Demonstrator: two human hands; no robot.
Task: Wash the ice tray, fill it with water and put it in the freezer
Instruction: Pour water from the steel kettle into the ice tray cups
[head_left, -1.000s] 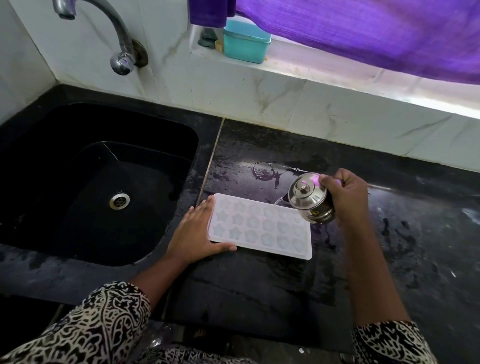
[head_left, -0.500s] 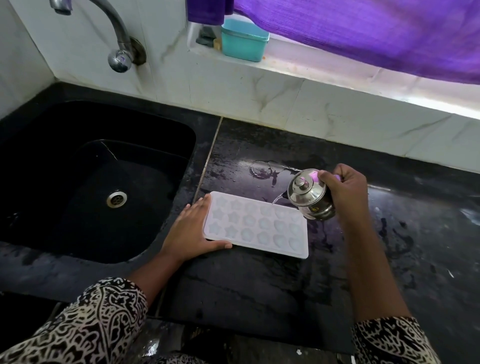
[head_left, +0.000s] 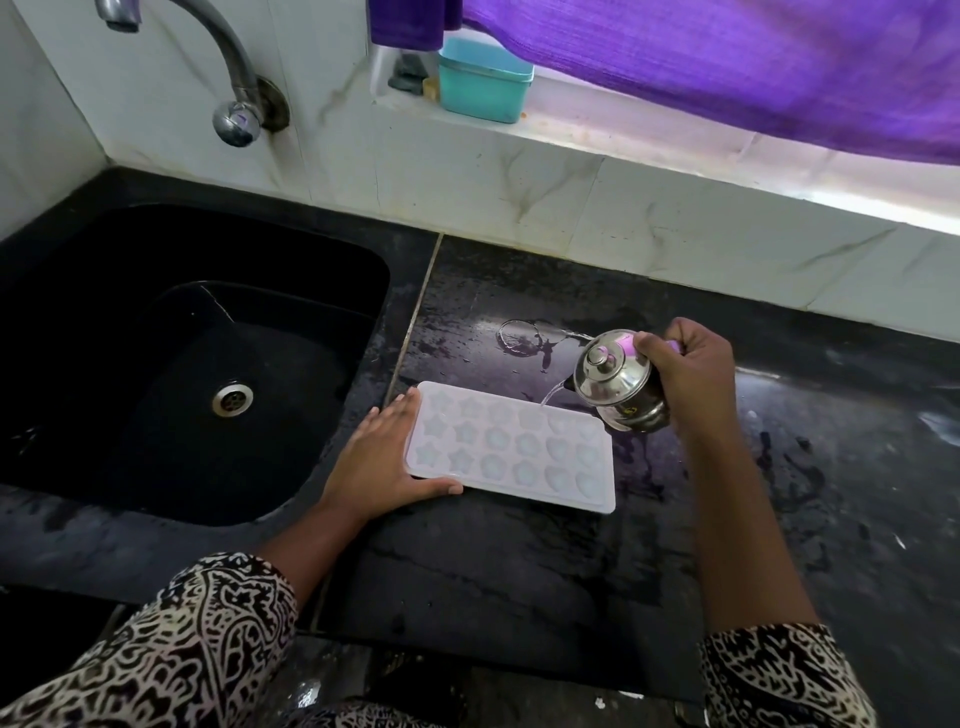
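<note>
L hand (head_left: 384, 462) lies flat, fingers straight, bracing the left end of a white ice tray (head_left: 511, 449) on the black counter (head_left: 519, 571) beside the sink (head_left: 130, 364), while R hand (head_left: 691, 374) just beyond grips a tilted lidded steel pot (head_left: 615, 387), a thin water stream (head_left: 551, 396) falling into the tray's far row.

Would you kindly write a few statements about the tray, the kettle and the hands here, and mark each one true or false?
1. The right hand tilts a small steel kettle, and water runs from it onto the ice tray. True.
2. The ice tray lies in the sink. False: it lies on the black counter, to the right of the sink.
3. The left hand rests against the tray's left end with its fingers straight. True.
4. Water streams from the tap. False: no stream shows below it.
5. The kettle's lid is off. False: the lid sits on the kettle.
</note>
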